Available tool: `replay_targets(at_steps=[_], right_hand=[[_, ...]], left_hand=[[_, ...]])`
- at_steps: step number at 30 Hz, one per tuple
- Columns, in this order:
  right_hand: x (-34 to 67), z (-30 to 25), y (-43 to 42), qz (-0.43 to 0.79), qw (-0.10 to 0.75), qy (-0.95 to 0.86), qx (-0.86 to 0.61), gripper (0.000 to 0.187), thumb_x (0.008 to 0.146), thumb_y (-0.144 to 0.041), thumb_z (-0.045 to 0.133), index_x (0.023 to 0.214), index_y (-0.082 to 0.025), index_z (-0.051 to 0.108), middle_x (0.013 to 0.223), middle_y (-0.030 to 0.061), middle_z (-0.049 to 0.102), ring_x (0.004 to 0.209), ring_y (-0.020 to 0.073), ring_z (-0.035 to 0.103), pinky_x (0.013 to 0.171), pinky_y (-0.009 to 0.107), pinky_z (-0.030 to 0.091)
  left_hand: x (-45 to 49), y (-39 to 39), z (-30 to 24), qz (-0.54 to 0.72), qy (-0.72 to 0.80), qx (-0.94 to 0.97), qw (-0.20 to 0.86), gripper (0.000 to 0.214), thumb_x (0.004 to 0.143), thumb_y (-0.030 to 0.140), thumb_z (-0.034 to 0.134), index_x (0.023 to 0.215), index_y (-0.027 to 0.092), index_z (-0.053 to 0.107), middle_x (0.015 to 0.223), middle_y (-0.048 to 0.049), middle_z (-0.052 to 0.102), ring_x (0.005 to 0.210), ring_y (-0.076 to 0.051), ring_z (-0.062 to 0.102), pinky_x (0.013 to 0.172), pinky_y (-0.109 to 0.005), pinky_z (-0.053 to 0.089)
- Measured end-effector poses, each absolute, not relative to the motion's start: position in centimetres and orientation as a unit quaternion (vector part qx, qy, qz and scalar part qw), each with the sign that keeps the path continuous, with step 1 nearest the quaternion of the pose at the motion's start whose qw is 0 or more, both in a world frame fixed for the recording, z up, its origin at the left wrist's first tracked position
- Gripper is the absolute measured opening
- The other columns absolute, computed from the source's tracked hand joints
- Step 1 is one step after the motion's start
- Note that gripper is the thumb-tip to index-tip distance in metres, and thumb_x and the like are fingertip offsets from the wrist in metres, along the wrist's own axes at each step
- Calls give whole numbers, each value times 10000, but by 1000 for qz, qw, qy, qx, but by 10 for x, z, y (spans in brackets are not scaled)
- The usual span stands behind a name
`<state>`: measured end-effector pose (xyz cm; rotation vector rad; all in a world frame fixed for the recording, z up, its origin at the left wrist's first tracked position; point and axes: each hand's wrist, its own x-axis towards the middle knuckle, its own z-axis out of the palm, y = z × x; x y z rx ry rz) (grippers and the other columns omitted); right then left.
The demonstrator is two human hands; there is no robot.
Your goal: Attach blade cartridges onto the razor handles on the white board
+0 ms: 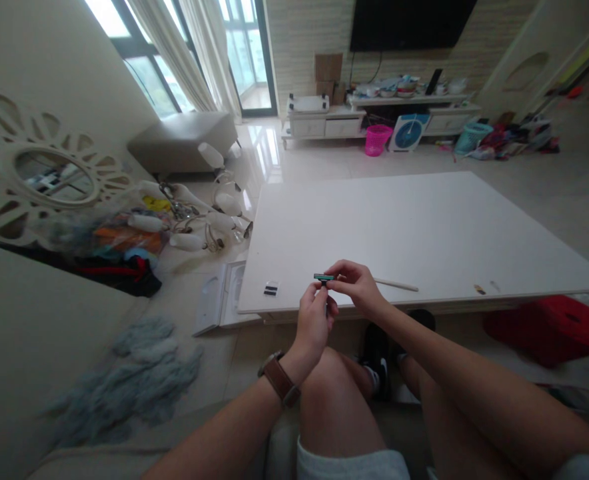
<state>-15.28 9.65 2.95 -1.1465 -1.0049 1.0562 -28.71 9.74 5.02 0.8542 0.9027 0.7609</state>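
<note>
Just over the near edge of the white table, my left hand (pixel 316 313) is closed around the dark handle of a small T-shaped razor (pixel 323 277). The razor's head has a green strip and lies crosswise at the top. My right hand (pixel 354 283) pinches the right end of that head between thumb and fingers. Most of the handle is hidden by my left fingers. To the left on the table is a small clear pack with black strips (pixel 270 289). A thin pale stick (pixel 396 285) lies to the right, partly behind my right hand.
The white table (pixel 374 220) spans the middle. A small brown-and-black piece (pixel 479 289) lies near its right front edge. An open white box (pixel 219 293) stands on the floor at the left, below a chandelier (pixel 209 220). A red object (pixel 549 330) sits at the right.
</note>
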Motion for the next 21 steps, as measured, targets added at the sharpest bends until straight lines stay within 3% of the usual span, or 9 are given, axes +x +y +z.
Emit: replay_targets(at_steps=[21], right_hand=[[-153,33,94,434,572,-466,-517,239,719,-342,819,881,-217,696,817,21,682,749,177,615,637,299,447]], left_hand=[[-286,99,44,326,426,404,741,305,845,476,531,957,193,512,522,76,474,357,-56,296,373,-183,214]])
